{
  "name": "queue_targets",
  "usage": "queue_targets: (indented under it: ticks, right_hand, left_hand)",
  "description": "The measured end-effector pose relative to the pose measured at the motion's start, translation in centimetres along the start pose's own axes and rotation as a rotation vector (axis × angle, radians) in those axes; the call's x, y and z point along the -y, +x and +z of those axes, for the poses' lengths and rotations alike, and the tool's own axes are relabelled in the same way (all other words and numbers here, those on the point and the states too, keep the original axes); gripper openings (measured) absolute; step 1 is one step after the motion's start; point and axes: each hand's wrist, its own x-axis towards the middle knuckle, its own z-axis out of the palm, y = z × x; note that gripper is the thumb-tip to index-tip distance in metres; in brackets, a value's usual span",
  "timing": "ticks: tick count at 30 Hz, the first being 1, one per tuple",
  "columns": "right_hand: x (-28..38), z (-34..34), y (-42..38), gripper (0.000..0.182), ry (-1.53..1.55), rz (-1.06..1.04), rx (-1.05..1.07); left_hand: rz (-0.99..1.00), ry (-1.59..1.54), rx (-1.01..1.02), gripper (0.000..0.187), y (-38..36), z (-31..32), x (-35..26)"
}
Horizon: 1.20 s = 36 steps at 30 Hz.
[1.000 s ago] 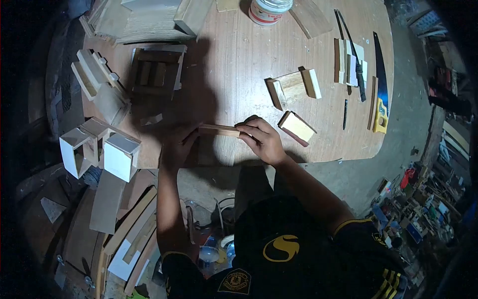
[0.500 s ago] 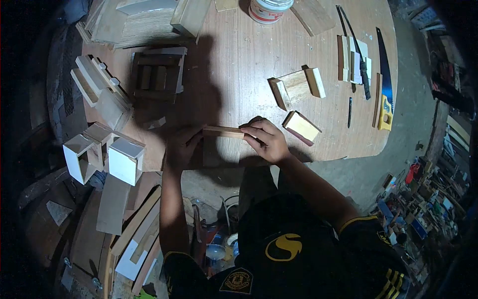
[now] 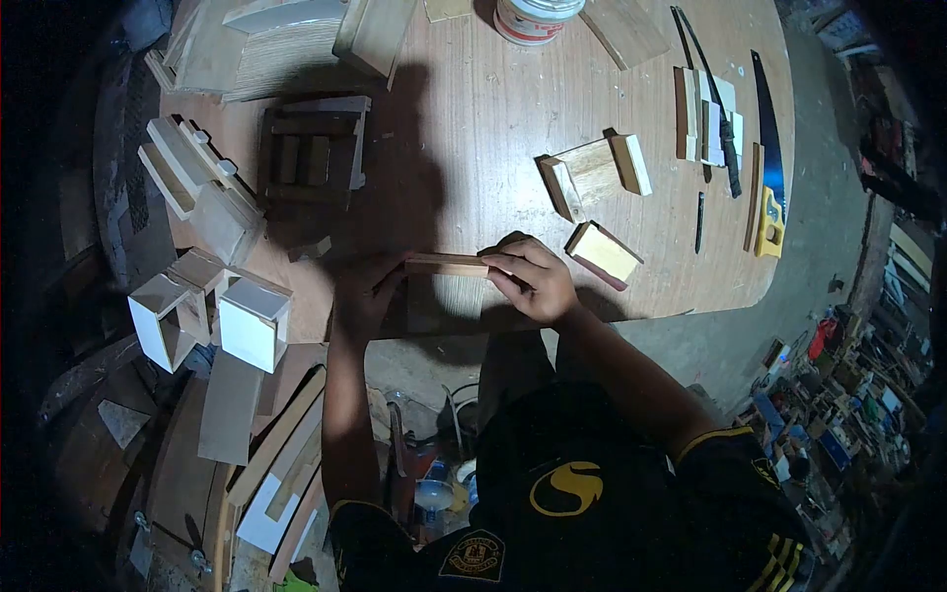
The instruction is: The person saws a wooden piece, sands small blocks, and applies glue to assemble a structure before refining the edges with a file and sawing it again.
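Note:
A narrow wooden strip (image 3: 447, 266) lies crosswise between my two hands along the top of a ridged wooden board (image 3: 446, 304) at the table's near edge. My left hand (image 3: 365, 294) is in shadow and grips the strip's left end. At the other end, my right hand (image 3: 534, 281) pinches the strip between thumb and fingers. Just right of that hand is a small block with a pale yellow face (image 3: 606, 255). Behind the block stands a wooden piece with two raised ends (image 3: 587, 176).
A yellow-handled saw (image 3: 767, 178), a dark pencil-like stick (image 3: 699, 223) and wood strips lie at right. A white tub (image 3: 536, 20) stands at the back. Wooden assemblies, including a shadowed frame (image 3: 314, 150) and white-faced boxes (image 3: 252, 326), fill the left side.
Both hands keep their hold on the strip, which has rolled slightly so its narrow upper edge shows differently. The whole view has shifted a little.

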Motion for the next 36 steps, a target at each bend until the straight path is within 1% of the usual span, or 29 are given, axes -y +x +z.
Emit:
queue_targets:
  ticks: [4,6,9,12,16,18,19,21,26,28,29,30,31,32,34,35,36]
  right_hand:
    - [-0.1,0.0,0.1,0.026,0.014,-0.008,-0.007]
    - [-0.1,0.0,0.1,0.027,0.019,-0.015,-0.01]
    - [-0.1,0.0,0.1,0.027,0.016,-0.021,-0.001]
    - [-0.2,-0.1,0.1,0.026,0.009,-0.015,0.017]
    - [-0.3,-0.2,0.2,0.025,0.025,-0.02,0.026]
    - [-0.2,-0.2,0.2,0.026,0.037,-0.008,0.029]
    - [-0.2,-0.2,0.2,0.026,0.051,0.003,0.033]
    - [-0.3,-0.1,0.1,0.026,0.059,0.002,0.033]
    - [0.0,-0.2,0.0,0.027,0.056,0.0,0.04]
    - [0.7,-0.3,0.2,0.023,0.113,0.069,-0.043]
    - [1.5,-0.8,0.4,0.023,0.111,0.051,-0.048]
    - [2.6,-1.4,0.5,0.024,0.104,0.128,-0.067]
    - [3.6,-2.2,0.7,0.025,0.097,0.207,-0.087]
    - [4.8,-3.2,1.5,0.025,0.091,0.186,-0.097]
    - [7.4,-5.9,3.5,0.026,-0.144,-0.013,0.111]
    - [8.7,-6.4,4.1,0.026,-0.083,0.016,0.224]
    - [10.2,-7.1,4.7,0.025,-0.085,-0.038,0.275]
  left_hand:
    - [-0.02,0.002,0.031,0.026,0.2,-0.3,0.0]
    - [0.011,0.053,0.031,0.025,0.3,-0.3,0.1]
    - [0.042,0.016,-0.024,0.024,0.1,0.1,0.1]
    - [0.017,0.01,0.003,0.023,0.2,-0.1,-0.2]
    - [0.035,0.002,-0.003,0.023,0.2,-0.1,0.4]
    - [0.115,0.109,0.005,0.022,0.4,-0.3,0.6]
    - [0.117,0.109,0.005,0.022,0.4,-0.3,0.6]
    - [0.048,0.05,0.008,0.023,0.2,-0.2,0.4]
    - [-0.025,0.01,0.015,0.025,0.1,0.0,0.7]
    - [-0.04,-0.014,0.002,0.026,-0.2,-0.3,0.1]
    - [0.05,0.101,0.004,0.032,-0.4,-0.7,-0.6]
    - [0.141,0.219,0.0,0.038,-0.6,-1.2,-1.4]
    - [0.154,0.227,-0.016,0.038,-1.5,-1.7,-2.4]
    - [0.06,0.182,-0.06,0.049,-2.9,-2.0,-3.6]
    - [-0.111,0.075,-0.154,0.072,-5.5,-1.8,-6.4]
    - [-0.135,-0.384,-0.15,0.064,-6.0,-0.6,-9.1]
    - [0.025,-0.091,-0.093,0.057,-6.6,0.0,-10.9]
